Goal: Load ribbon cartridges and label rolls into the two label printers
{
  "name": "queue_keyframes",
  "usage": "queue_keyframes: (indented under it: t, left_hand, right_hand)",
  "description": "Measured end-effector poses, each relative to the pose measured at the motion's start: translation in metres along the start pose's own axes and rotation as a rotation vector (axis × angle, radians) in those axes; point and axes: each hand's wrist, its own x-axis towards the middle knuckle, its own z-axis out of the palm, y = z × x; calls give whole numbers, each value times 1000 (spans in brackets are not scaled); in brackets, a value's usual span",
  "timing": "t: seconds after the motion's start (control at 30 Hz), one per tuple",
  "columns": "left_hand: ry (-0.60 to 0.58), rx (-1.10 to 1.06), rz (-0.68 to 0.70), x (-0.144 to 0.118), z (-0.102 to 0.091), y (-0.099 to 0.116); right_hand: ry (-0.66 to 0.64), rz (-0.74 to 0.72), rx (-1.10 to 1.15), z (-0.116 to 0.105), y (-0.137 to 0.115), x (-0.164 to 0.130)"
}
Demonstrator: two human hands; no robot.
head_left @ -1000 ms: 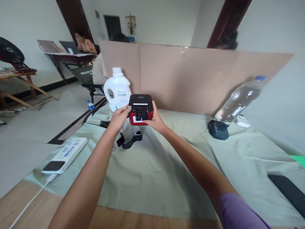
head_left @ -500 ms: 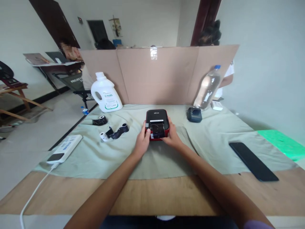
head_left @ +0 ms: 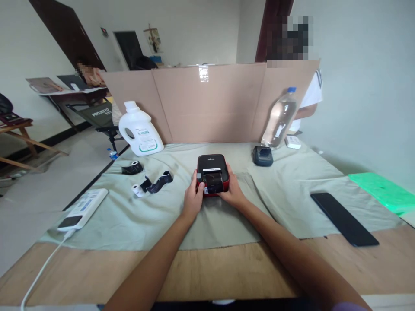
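Between my hands is a small black and red label printer (head_left: 212,165), with a dark strip of ribbon or film (head_left: 214,183) at its front slot. My left hand (head_left: 193,196) grips its left side, thumb at the front corner. On the right side my right hand (head_left: 234,190) wraps round the edge, its fingertips partly hidden. To the left on the cloth lie a dark ribbon roll (head_left: 132,167) and a partly unwound length of black ribbon (head_left: 159,182) joined to a small white core (head_left: 138,190).
A white jug (head_left: 141,131) and a clear bottle (head_left: 279,119) stand before a cardboard screen (head_left: 209,103). A dark small device (head_left: 263,156), a phone (head_left: 343,219), a power strip (head_left: 83,209) with cable and a green box (head_left: 382,190) lie around. Beyond the screen a person in white (head_left: 313,93) is partly visible.
The camera view has shifted slightly, so the table's things sit a little differently in frame. Both hands keep their hold on the printer, which appears slightly lower in the picture.
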Motion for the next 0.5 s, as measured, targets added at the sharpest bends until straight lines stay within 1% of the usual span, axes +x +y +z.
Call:
queue_keyframes:
  t: [0.13,0.3,0.5]
  left_hand:
    - [-8,-12,16,-2,-2,3]
    - [10,-44,39,-2,-3,7]
    - [50,-95,49,-3,-2,1]
  right_hand:
    - [-6,9,18,1,2,-1]
    - [-4,6,19,1,2,-1]
    - [-2,17,34,-1,-2,0]
